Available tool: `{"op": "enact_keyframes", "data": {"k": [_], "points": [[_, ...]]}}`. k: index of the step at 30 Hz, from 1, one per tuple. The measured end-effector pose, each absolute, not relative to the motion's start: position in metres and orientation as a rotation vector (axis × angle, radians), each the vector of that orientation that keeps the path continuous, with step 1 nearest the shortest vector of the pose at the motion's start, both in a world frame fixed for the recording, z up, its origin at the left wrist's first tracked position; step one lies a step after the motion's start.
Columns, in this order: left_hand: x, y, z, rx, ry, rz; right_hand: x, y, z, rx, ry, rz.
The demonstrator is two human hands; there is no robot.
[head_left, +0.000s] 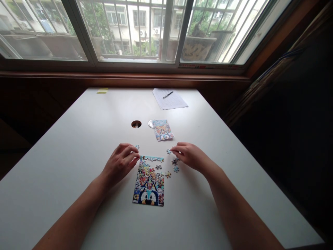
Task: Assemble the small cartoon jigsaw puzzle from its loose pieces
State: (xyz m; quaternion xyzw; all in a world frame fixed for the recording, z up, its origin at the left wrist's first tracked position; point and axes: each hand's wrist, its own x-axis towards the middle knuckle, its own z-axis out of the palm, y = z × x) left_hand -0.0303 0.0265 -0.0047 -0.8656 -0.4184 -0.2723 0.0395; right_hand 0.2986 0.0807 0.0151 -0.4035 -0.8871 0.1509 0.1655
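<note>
A partly assembled jigsaw puzzle (148, 187) lies on the white table, its lower part filled with a blue dog's face and small colourful figures. Gaps show in its upper part. My left hand (121, 160) is at its upper left corner, fingers curled and closed; what they hold, if anything, is hidden. Just beyond those fingertips is a light blue piece (137, 147). To the right, my right hand (191, 155) pinches at a blue jigsaw piece (169, 151). Several loose pieces lie nearby, among them a dark one (174, 161), a blue one (176, 169) and a yellowish one (168, 174).
Behind the puzzle lies a small reference picture (163, 130), partly over a round metal disc (150, 124). A round hole (136, 124) opens in the tabletop. Farther back are paper sheets (170, 100), a pen (168, 94) and yellow sticky notes (102, 90), before a barred window.
</note>
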Motion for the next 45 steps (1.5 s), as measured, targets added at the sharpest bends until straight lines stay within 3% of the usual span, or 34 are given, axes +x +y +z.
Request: {"op": "enact_keyframes", "data": {"k": [45], "points": [[-0.0283, 0.0259, -0.0054, -2.628, -1.267, -0.889, 0.2993, 0.0814, 0.0150, -1.155, -2.531, 0.425]]}}
